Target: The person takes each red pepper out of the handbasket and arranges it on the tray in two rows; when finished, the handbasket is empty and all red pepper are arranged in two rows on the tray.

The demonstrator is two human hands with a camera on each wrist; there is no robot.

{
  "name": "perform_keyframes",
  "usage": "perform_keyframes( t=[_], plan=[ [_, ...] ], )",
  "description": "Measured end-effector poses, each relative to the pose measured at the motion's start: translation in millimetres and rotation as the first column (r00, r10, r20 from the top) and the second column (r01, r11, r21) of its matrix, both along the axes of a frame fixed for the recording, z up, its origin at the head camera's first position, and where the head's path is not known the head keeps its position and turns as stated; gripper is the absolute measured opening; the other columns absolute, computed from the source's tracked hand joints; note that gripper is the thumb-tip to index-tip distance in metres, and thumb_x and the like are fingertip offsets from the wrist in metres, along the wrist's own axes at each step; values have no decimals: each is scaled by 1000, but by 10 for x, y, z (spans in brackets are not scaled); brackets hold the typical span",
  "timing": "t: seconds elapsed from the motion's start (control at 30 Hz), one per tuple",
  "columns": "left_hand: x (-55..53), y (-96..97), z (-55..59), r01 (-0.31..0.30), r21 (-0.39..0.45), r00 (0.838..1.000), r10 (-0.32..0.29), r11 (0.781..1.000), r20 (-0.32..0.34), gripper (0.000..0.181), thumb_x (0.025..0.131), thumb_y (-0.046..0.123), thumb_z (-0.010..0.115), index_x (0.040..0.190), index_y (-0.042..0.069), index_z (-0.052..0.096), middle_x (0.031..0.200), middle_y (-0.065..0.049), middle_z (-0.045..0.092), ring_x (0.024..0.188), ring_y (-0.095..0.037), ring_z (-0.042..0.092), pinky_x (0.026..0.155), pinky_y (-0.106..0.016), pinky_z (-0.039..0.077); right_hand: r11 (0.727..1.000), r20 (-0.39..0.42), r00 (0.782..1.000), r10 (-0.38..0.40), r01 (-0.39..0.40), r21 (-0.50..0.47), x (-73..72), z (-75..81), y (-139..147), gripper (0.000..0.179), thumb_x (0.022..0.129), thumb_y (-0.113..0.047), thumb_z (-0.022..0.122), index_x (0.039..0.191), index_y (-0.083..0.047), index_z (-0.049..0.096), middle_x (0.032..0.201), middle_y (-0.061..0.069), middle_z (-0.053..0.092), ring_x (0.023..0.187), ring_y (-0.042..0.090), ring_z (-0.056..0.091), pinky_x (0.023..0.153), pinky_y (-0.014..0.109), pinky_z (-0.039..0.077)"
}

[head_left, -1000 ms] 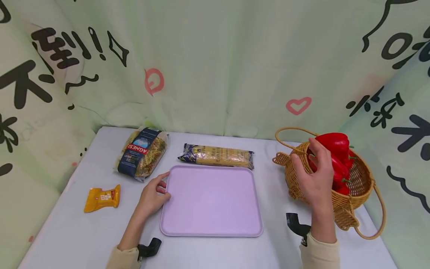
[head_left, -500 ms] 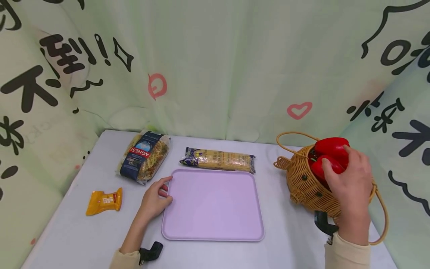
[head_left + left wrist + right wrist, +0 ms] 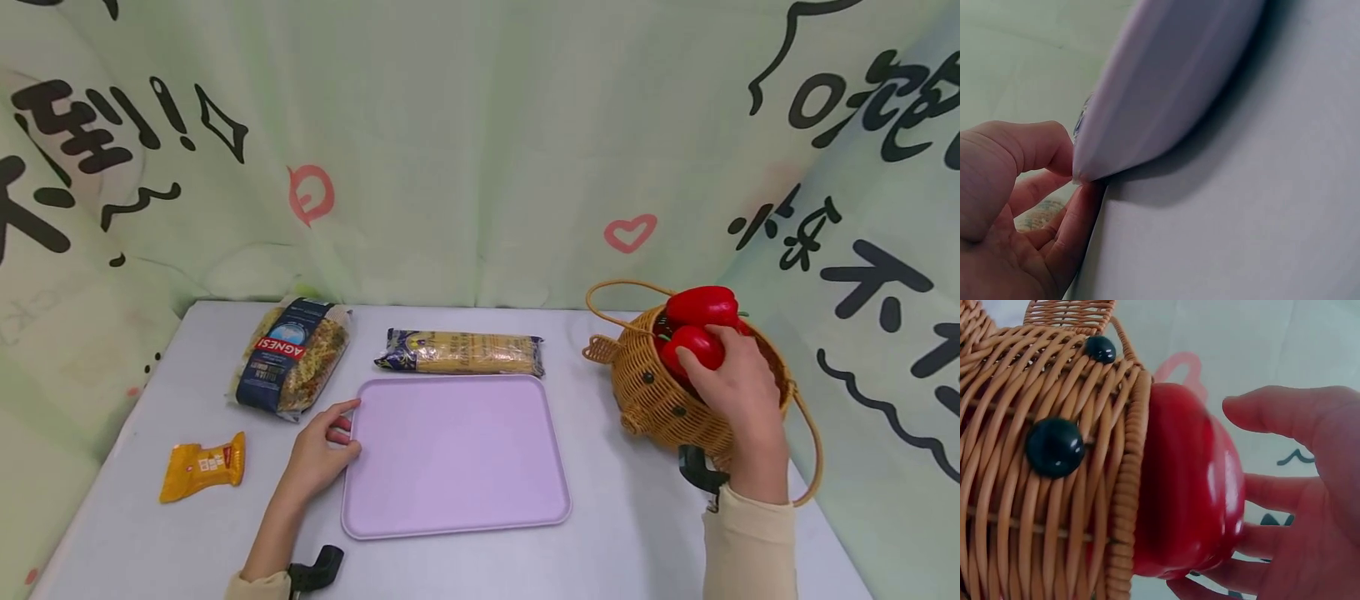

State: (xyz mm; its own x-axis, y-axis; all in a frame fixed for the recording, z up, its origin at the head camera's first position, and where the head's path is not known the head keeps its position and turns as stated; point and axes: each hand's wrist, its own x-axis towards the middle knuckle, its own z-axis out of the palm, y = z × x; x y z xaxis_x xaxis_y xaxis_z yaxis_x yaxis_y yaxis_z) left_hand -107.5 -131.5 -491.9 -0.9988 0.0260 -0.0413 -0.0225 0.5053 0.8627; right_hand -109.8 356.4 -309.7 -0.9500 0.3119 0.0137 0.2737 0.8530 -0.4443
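Observation:
Near the middle of the table, my left hand (image 3: 321, 454) touches the left edge of a lilac tray (image 3: 457, 458) with thumb and index fingertips. The left wrist view shows the thumb (image 3: 1047, 147) right at the tray's rim (image 3: 1147, 119). At the right, my right hand (image 3: 738, 379) reaches over a wicker basket (image 3: 660, 400) and lies around a red bell pepper (image 3: 693, 343). In the right wrist view, a gap separates the thumb (image 3: 1272, 412) from the pepper (image 3: 1194, 487), while other fingers overlap its far side. Another red pepper (image 3: 702, 306) sits behind it in the basket.
Behind the tray lies a long pack of dry noodles (image 3: 465, 353). An AGNESI pasta bag (image 3: 292, 354) stands at the back left, with a small orange packet (image 3: 202, 467) in front. The basket has a looped handle (image 3: 813, 450). A printed curtain (image 3: 465, 167) encloses the table.
My right hand has moved from above the basket's left side onto the front pepper. The left hand stays at the tray's edge. The head view has turned slightly right.

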Motion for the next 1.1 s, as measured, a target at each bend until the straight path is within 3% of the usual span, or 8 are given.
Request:
perform_keyframes(
  t=[0.2,0.47,0.83,1.1],
  plan=[
    [-1,3,2,-3,-9,1000,3,1000,3,58,76,-2,68,132,5,60,99,-13,60,81,-19,60,69,-26,49,1000,14,1000,-3,3,-13,-3,-9,84,73,94,-37,60,144,7,31,136,35,38,118,53,38,83,65,47],
    [3,5,14,-14,-22,1000,14,1000,22,57,77,-1,69,132,5,60,100,-13,60,82,-20,60,68,-26,49,996,43,998,-37,40,-84,41,16,127,80,92,-38,64,146,6,26,140,36,37,121,53,37,87,65,46],
    [17,-18,-2,-5,-17,999,5,1000,35,57,77,0,71,133,5,59,101,-13,59,82,-20,60,68,-26,49,984,-22,998,-58,53,-169,89,-43,156,87,91,-42,65,152,1,20,144,34,35,125,52,36,89,65,46],
    [4,-10,35,19,-12,999,-18,1000,49,60,77,-2,71,135,3,58,101,-13,59,84,-21,61,69,-27,50,963,-84,987,-137,113,-246,135,-65,170,87,91,-37,66,155,-5,17,148,29,34,129,48,36,87,58,50]
  ],
)
